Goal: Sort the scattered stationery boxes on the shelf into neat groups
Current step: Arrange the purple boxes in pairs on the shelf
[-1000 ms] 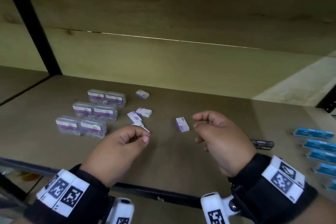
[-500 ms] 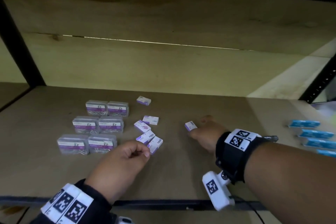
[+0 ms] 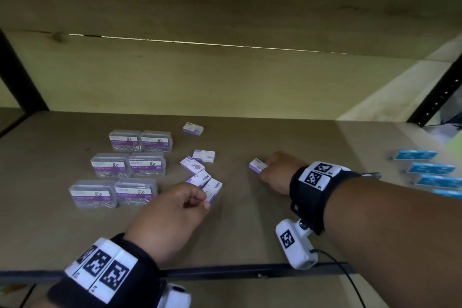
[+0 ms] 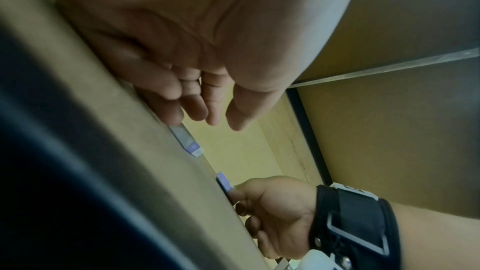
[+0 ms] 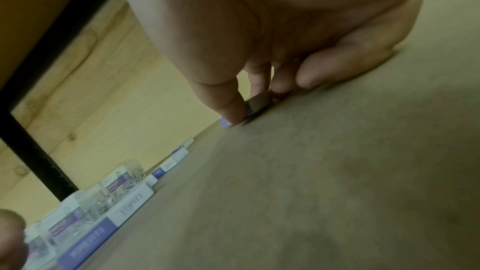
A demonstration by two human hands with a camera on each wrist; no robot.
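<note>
My right hand [image 3: 276, 172] pinches the stray staple box [image 3: 257, 165] on the shelf [image 3: 250, 232], apart from its cluster [image 3: 200, 172], likely to bring it over. My left hand [image 3: 172, 217] hovers loosely curled, holding nothing

The head view is dim and greenish, the brightest thing a thin strip of light [image 3: 200, 41] through a gap in the back boards, and soft shadow lies on the shelf [image 3: 250, 227] under both hands; straight edges bow toward the corners. Both wrist views are soft and smeared: the left hand [image 4: 197, 52] fills its frame out of focus beside a dark blur. The right hand [image 5: 272, 34] is blurred too, the wall beyond its fingertips lit yellow.
</note>
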